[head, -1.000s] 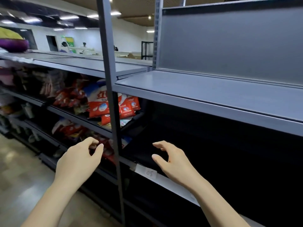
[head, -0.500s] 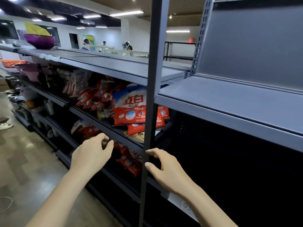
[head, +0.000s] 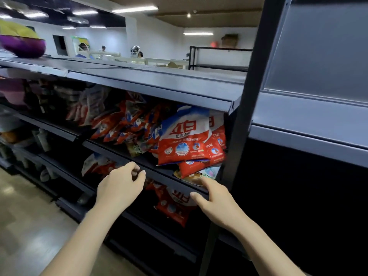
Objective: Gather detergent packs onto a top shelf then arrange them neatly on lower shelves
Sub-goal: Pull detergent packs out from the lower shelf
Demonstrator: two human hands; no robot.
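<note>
A grey metal shelving unit (head: 151, 84) fills the frame, its dark upright post (head: 247, 108) running down the right of centre. The top shelf (head: 159, 76) crosses the upper half, bare along its near stretch, with a purple bowl (head: 23, 45) at the upper left. On the shelf beneath, at centre, red, white and blue detergent packs (head: 185, 140) lie heaped and leaning, the biggest one facing out beside the post; more packs (head: 175, 204) sit on the next shelf down, lower centre. To the right of the post, a bare grey shelf (head: 308, 124) stands over dark space. The left hand (head: 121, 186), lower centre, hangs before the shelf edge, fingers loosely curled, its grip holding nothing. The right hand (head: 215, 200), lower right of centre, reaches to the shelf lip by a small pack (head: 197, 176), grip relaxed and narrow, holding nothing.
</note>
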